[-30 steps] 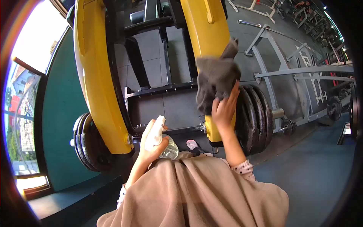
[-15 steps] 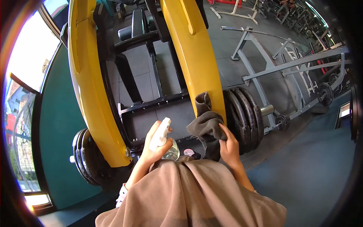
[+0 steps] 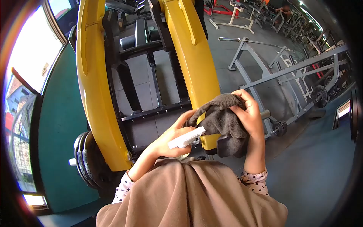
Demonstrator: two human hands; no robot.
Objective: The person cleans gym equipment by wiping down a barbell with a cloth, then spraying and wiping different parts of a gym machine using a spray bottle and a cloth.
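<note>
My left hand [image 3: 168,142] is wrapped around a spray bottle with a white trigger head [image 3: 187,138], its nozzle tilted up to the right. The fingers of that hand also reach the near edge of a dark grey cloth [image 3: 228,126]. Pinched at its upper right by my right hand [image 3: 247,113], the cloth hangs bunched in front of the right yellow machine arm [image 3: 191,64]. Most of the bottle's body is hidden by my hand and the brown garment [image 3: 185,189]. The weight plates on that side are largely covered by the cloth and right hand.
A second yellow arm [image 3: 94,94] stands at left, with black weight plates [image 3: 85,159] at its lower end. Black frame bars [image 3: 159,109] cross between the arms. To the right is a grey rack [image 3: 249,64] with a barbell [image 3: 253,39]. A person [image 3: 283,14] is far back.
My right hand has lifted the cloth up and right, spreading it. My left hand has moved right towards it with the spray bottle, which now tilts more to the right.
</note>
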